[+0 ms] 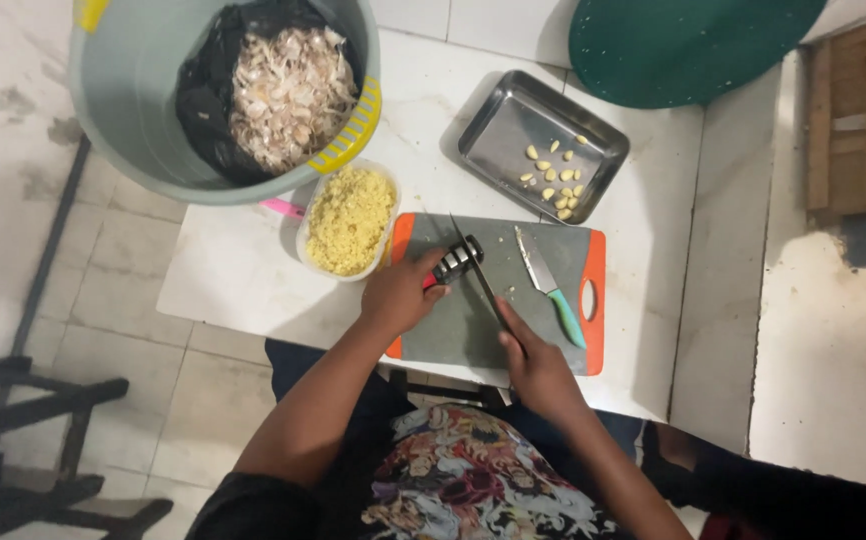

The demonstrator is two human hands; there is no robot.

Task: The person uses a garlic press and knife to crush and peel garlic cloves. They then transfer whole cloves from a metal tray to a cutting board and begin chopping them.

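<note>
Hands: left (400, 295) clamped on small knife sharpener (456, 260) on cutting board (473, 330); right (538, 370) gripping dark knife (478, 275), blade thru sharpener slot. Step looks like sharpening; next pull needs steady angle. Teal-handled knife (550, 288) just right of hands.

My right hand (538, 370) covers the handle of the knife (475, 265) it grips, so I can't make out the handle's colour or shape. My left hand (400, 292) hides most of the sharpener (456, 260); only its dark head shows. The bucket (133, 110) is cut off by the top edge, and so is the green lid (683, 45). The wooden crate (858, 120) runs off the right edge. The bowl (349, 220) covers all but one end of a pink handle (283, 208). The cloves (556, 175) in the tray (498, 125) are too small for me to count surely.
</note>
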